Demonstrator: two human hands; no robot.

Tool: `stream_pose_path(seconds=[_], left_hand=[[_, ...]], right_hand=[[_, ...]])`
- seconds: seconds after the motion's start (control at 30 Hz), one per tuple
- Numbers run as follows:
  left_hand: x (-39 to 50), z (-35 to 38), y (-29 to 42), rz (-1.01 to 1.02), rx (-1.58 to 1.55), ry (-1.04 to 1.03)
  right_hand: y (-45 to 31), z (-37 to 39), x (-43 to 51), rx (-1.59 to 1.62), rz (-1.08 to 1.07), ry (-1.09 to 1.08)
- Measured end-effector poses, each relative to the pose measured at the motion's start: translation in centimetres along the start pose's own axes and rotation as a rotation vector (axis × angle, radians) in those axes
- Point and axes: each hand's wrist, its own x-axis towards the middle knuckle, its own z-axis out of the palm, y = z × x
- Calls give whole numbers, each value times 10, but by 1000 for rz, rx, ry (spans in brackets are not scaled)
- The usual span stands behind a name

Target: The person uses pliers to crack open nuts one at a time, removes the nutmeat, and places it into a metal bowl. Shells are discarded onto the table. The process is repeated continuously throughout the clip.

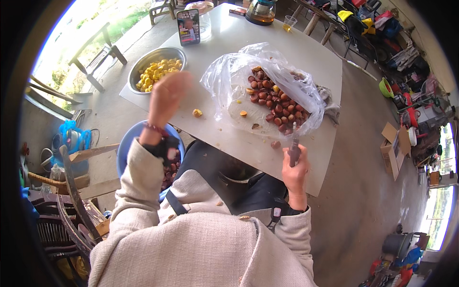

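My left hand (170,95), blurred, is raised beside the near rim of a stainless steel bowl (181,53). Yellow peeled chestnuts (157,71) are heaped in that bowl. Whether anything is in the left fingers I cannot tell. My right hand (296,172) grips a dark-handled hand tool (294,150), its tip pointing away from me toward the chestnuts. Brown unpeeled chestnuts (274,100) spill from a clear plastic bag (229,68). A partly peeled chestnut (197,113) lies left of the bag, and one brown chestnut (275,144) sits close to the right hand.
Propped upright on the table (229,150) is a phone (188,28). Behind stand a glass teapot (261,12) and a plastic cup (289,23). A blue basin (125,150) with brown shells sits low at my left, near wooden chairs (68,208). A cardboard box (394,147) lies at right.
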Motion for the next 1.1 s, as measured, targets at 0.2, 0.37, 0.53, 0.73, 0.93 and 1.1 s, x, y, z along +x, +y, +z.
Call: stream_pose_path(seconds=[0.2,0.37,0.53,0.73,0.93,1.1], left_hand=[[47,-32,-22,272,801,134],[15,36,12,428,496,38],[-22,130,36,301,268,-409],[-22,192,30,341,364,-472],[-25,218,25,409,519,-460],[-23,220,23,571,559,-414]], right_hand=[[4,-11,2,28,92,4],[5,-15,0,102,211,16],[8,-19,3,11,129,18],[11,-22,1,37,131,84],[12,-29,2,198,204,74],[17,-39,9,489,437,-126]])
